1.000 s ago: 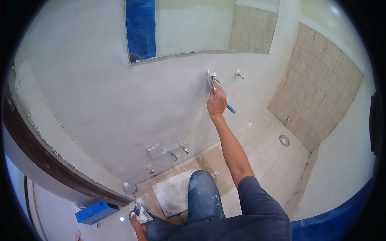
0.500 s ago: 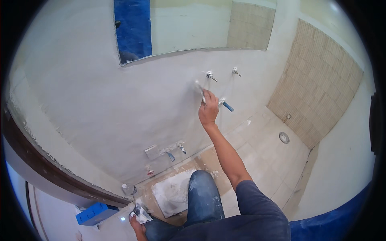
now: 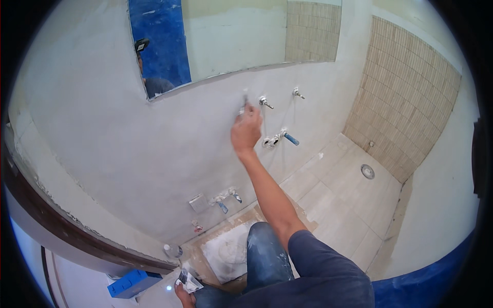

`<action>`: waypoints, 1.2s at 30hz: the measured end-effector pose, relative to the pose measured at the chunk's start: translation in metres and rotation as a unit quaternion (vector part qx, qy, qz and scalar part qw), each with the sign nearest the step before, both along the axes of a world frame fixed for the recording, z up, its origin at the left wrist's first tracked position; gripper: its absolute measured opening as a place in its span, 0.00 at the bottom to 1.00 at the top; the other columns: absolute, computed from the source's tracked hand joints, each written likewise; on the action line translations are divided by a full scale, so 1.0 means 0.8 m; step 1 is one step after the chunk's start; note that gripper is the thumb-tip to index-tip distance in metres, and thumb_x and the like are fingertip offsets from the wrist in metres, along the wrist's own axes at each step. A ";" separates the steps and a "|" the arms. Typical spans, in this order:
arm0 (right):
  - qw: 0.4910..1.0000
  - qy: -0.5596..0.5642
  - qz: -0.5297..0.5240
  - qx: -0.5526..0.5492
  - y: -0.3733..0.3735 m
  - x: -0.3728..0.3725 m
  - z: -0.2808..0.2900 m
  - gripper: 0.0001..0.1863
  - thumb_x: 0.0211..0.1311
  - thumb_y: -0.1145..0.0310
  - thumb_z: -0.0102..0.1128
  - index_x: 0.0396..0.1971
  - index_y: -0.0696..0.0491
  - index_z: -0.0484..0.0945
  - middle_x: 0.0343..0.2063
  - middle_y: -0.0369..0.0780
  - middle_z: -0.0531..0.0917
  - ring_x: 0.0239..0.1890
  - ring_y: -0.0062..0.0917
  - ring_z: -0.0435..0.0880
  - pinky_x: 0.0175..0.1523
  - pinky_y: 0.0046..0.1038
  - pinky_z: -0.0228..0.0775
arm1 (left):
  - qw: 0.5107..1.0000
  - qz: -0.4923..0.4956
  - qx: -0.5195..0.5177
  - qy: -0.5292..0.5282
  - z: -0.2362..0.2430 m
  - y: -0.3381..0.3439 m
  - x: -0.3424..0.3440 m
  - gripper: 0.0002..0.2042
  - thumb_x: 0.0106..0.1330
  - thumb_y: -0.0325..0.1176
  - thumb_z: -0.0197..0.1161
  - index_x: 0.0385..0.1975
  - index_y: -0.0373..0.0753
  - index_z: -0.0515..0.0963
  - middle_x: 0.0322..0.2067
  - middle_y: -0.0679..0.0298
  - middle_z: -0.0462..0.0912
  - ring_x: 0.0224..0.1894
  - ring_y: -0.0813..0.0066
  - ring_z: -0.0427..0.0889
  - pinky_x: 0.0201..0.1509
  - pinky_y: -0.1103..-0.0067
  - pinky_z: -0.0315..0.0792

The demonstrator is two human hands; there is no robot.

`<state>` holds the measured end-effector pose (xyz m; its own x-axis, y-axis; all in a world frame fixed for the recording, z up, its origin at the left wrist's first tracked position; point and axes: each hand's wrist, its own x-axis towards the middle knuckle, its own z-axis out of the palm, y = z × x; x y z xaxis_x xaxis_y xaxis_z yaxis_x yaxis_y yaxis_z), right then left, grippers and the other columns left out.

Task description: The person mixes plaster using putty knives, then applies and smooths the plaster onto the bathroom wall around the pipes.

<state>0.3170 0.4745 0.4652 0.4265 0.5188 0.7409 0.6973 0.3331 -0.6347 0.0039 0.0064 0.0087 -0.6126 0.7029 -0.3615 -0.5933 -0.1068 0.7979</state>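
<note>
My right hand [image 3: 246,132] is raised to the pale grey plastered wall [image 3: 169,149], below the mirror and left of two capped pipe stubs. Its fingers are closed around a putty knife [image 3: 245,102], whose tip is at the wall; motion blurs it. White spots show beside the tip. Low at the left, by my knee, my left hand [image 3: 184,294] grips a wide scraper [image 3: 191,281] smeared with white putty. Just right of the right hand, pipe outlets [image 3: 270,141] and a blue-plugged stub [image 3: 291,138] stick out of the wall.
A mirror [image 3: 236,36] hangs above. Lower on the wall are a switch plate [image 3: 198,203] and blue-plugged valves [image 3: 223,206]. A white-dusted board [image 3: 226,251] lies under me. A plastic bottle [image 3: 173,250] and blue box [image 3: 133,283] stand left; a drain [image 3: 367,171] is in the floor.
My right hand has moved left and slightly up along the wall with the putty knife, uncovering the pipe outlets. The left hand still holds the scraper. The view has shifted slightly.
</note>
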 end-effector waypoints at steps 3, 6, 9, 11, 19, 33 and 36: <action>0.979 -0.165 0.110 0.049 -0.046 -0.017 -0.012 0.26 0.61 0.75 0.62 0.61 0.53 0.77 0.55 0.42 0.78 0.53 0.43 0.79 0.56 0.40 0.75 | 1.000 -0.001 -0.001 -0.001 -0.002 0.002 -0.003 0.14 0.73 0.34 0.49 0.54 0.38 0.72 0.48 0.58 0.82 0.47 0.59 0.87 0.49 0.63 0.83; 0.982 -0.101 0.146 0.063 -0.041 0.007 -0.033 0.27 0.59 0.77 0.62 0.61 0.50 0.78 0.54 0.42 0.79 0.52 0.43 0.79 0.56 0.40 0.75 | 1.000 -0.011 -0.012 0.008 -0.006 0.001 -0.009 0.14 0.73 0.36 0.51 0.54 0.39 0.72 0.48 0.58 0.83 0.46 0.59 0.87 0.46 0.63 0.83; 0.992 -0.036 0.080 0.096 -0.015 0.055 -0.036 0.28 0.59 0.80 0.59 0.62 0.49 0.78 0.53 0.42 0.81 0.51 0.43 0.79 0.57 0.40 0.73 | 0.999 0.030 -0.038 -0.015 -0.010 0.002 -0.007 0.14 0.73 0.36 0.51 0.54 0.40 0.72 0.48 0.59 0.83 0.46 0.59 0.87 0.45 0.62 0.83; 0.993 -0.026 0.063 0.093 0.005 0.077 -0.042 0.28 0.59 0.80 0.59 0.62 0.49 0.78 0.53 0.41 0.81 0.51 0.43 0.79 0.58 0.40 0.72 | 0.998 0.036 -0.043 -0.017 -0.014 -0.001 -0.010 0.14 0.73 0.36 0.50 0.54 0.41 0.72 0.48 0.59 0.83 0.46 0.58 0.87 0.45 0.62 0.83; 0.979 -0.149 0.016 0.135 0.054 0.102 -0.063 0.35 0.54 0.84 0.59 0.65 0.47 0.77 0.54 0.42 0.80 0.52 0.42 0.76 0.59 0.39 0.71 | 1.000 0.010 0.004 -0.011 -0.007 0.000 -0.002 0.14 0.72 0.35 0.50 0.54 0.40 0.72 0.47 0.59 0.83 0.46 0.59 0.87 0.46 0.62 0.83; 0.946 -0.285 -0.011 0.156 0.046 0.158 -0.078 0.33 0.53 0.80 0.61 0.61 0.39 0.81 0.55 0.34 0.80 0.55 0.34 0.76 0.59 0.38 0.68 | 1.000 0.014 -0.009 0.000 -0.008 0.002 -0.007 0.14 0.72 0.34 0.49 0.54 0.39 0.71 0.48 0.58 0.82 0.48 0.58 0.86 0.47 0.61 0.82; 0.931 -0.310 -0.010 0.192 0.072 0.167 -0.077 0.35 0.53 0.80 0.62 0.63 0.37 0.80 0.58 0.35 0.80 0.57 0.35 0.75 0.61 0.38 0.67 | 1.000 -0.008 -0.010 0.006 -0.014 -0.007 -0.020 0.15 0.72 0.34 0.48 0.55 0.39 0.71 0.48 0.58 0.82 0.48 0.57 0.86 0.48 0.60 0.82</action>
<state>0.4502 0.5320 0.4035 -0.1373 0.1614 0.9773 0.8987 0.4352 0.0544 -0.0118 0.0008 -0.0027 -0.6059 0.7050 -0.3686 -0.5856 -0.0816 0.8065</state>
